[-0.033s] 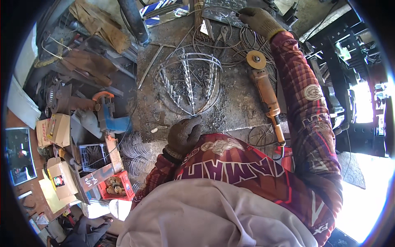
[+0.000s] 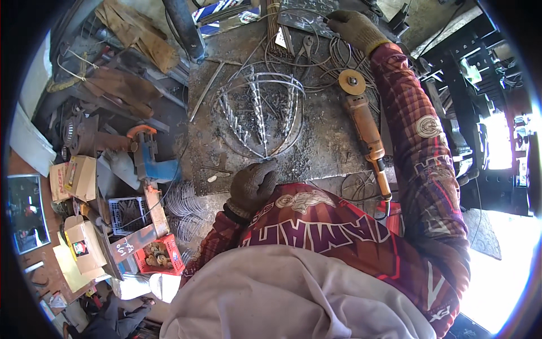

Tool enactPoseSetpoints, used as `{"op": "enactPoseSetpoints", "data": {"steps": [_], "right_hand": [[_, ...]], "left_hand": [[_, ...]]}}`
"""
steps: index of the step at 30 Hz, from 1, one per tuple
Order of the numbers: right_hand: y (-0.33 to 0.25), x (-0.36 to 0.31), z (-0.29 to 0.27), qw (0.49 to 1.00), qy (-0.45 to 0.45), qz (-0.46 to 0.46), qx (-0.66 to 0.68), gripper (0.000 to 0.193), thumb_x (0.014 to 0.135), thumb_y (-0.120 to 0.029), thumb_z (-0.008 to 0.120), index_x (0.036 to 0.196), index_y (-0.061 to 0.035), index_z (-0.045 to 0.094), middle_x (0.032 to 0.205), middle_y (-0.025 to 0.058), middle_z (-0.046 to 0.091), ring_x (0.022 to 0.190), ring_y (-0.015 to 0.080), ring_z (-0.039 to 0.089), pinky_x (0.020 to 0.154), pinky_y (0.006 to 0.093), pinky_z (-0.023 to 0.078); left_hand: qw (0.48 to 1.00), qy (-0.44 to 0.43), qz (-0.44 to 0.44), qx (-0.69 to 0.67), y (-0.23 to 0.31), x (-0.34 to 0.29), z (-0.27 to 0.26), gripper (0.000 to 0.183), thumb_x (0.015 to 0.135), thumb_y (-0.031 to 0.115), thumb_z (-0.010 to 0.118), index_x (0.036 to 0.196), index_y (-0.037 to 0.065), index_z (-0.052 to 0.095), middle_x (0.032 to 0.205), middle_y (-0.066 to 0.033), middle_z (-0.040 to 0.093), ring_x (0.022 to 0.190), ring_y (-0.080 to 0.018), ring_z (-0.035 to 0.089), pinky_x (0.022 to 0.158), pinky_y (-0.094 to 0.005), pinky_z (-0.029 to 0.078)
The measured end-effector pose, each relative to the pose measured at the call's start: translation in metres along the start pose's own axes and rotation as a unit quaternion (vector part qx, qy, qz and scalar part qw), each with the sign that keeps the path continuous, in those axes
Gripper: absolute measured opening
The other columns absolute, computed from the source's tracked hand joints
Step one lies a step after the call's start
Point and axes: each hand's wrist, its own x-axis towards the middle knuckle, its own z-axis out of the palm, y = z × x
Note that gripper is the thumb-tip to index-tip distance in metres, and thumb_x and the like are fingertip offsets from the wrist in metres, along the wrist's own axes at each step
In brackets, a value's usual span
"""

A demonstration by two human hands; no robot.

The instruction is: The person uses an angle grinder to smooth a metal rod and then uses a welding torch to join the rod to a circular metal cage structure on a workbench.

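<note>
A basket-shaped metal frame (image 2: pixel 261 113) of thin hoops and rough, twisted bars lies on the worktable. My left hand (image 2: pixel 254 183), in a brown knit glove, is at its near tip with the fingers curled closed. Whether they grip the frame is hidden. Stretched to the far right, my gloved right hand (image 2: pixel 357 29) is over coiled wire (image 2: pixel 344 56), beside a dark flat plate (image 2: pixel 307 16). Its fingers are bent together; what they hold cannot be made out. An angle grinder (image 2: pixel 366 127) with a tan disc lies left of my right forearm.
Grit covers the grey worktable (image 2: pixel 327 150). Pliers (image 2: pixel 306 48) and a bundle of thin rods (image 2: pixel 272 28) lie at the back. To the left are a blue clamp-like tool (image 2: pixel 151 158), wire rings (image 2: pixel 186 206), a red crate (image 2: pixel 160 255) and cardboard boxes (image 2: pixel 83 243).
</note>
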Motion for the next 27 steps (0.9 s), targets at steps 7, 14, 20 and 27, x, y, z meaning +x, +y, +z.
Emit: {"op": "enactPoseSetpoints", "data": {"steps": [7, 14, 20, 27], "right_hand": [[-0.038, 0.010, 0.029, 0.998, -0.004, -0.010, -0.061, 0.038, 0.098, -0.036, 0.063, 0.126, -0.0126, 0.072, 0.118, 0.0163, 0.075, 0.111, 0.0355, 0.070, 0.098, 0.0435, 0.054], [-0.055, -0.014, 0.105, 0.980, -0.157, -0.004, -0.126, 0.033, 0.097, -0.032, 0.061, 0.124, -0.0172, 0.073, 0.117, 0.0142, 0.075, 0.112, 0.0356, 0.070, 0.098, 0.0456, 0.055], [-0.052, -0.007, 0.129, 0.975, -0.206, -0.032, -0.073, 0.045, 0.090, -0.044, 0.069, 0.120, -0.0115, 0.075, 0.116, 0.0167, 0.075, 0.109, 0.0373, 0.071, 0.096, 0.0465, 0.056], [-0.084, 0.010, 0.134, 0.947, -0.257, 0.047, -0.187, 0.064, 0.080, -0.058, 0.076, 0.118, -0.0055, 0.076, 0.115, 0.0189, 0.075, 0.108, 0.0363, 0.073, 0.092, 0.0460, 0.058]], "left_hand": [[0.998, -0.037, -0.054, -0.024, 0.000, -0.003, -0.004, 0.027, 0.092, 0.013, 0.071, 0.118, 0.002, 0.070, 0.100, -0.0211, 0.074, 0.087, -0.0384, 0.073, 0.075, -0.0438, 0.059], [0.999, -0.027, -0.035, -0.001, -0.003, -0.001, -0.003, 0.028, 0.092, 0.015, 0.070, 0.118, 0.003, 0.069, 0.099, -0.0202, 0.074, 0.086, -0.0382, 0.073, 0.074, -0.0453, 0.058], [0.999, -0.020, -0.035, -0.017, -0.004, -0.003, -0.001, 0.028, 0.093, 0.015, 0.070, 0.118, 0.003, 0.069, 0.097, -0.0185, 0.074, 0.084, -0.0375, 0.072, 0.073, -0.0456, 0.057], [0.999, -0.008, -0.046, -0.006, -0.005, -0.002, -0.003, 0.028, 0.093, 0.018, 0.071, 0.118, 0.005, 0.071, 0.103, -0.0185, 0.075, 0.088, -0.0372, 0.074, 0.076, -0.0442, 0.059]]}}
